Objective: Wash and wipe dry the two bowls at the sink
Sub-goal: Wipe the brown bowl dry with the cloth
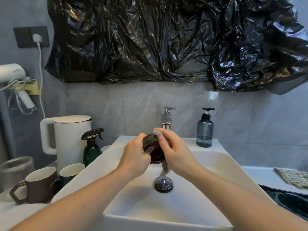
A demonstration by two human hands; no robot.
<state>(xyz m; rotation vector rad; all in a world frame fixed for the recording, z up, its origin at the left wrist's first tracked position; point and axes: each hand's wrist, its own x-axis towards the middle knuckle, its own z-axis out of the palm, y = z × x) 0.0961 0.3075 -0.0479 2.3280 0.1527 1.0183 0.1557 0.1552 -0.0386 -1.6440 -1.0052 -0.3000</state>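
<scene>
- Currently the dark brown bowl (154,150) sits in mid-air over the white sink (221,161), tipped on its side, just in front of the chrome faucet (166,120) and above the drain plug (163,183).
- Your left hand (133,155) has its grip closed on the bowl: thumb inside the rim, fingers curled round the outer wall.
- Your right hand (175,150) has its grip closed on a grey cloth (160,135), pressing it against the bowl's far side; a tail of the cloth hangs below the hand toward the drain.
- Cloth and fingertips are motion-blurred; you can't tell exact finger placement there.
- Only one bowl is identifiable in view; can't tell where the second one is.
- Right of the faucet, on the sink ledge: blue pump bottle (205,130), upright.
- Left of the sink on the desk (25,212): green spray bottle (92,147), white kettle (70,139) behind it, brown mug (37,185) nearest you, a green mug (70,172) just beside it, a clear glass jar (15,169) at the far left.
- Right of the sink: patterned cloth (295,178) lying flat on the white ledge.
- Wall above: crumpled black plastic sheet (166,39); white hair dryer (15,80) in a holder on the left, white plug (37,38) in the dark socket.
</scene>
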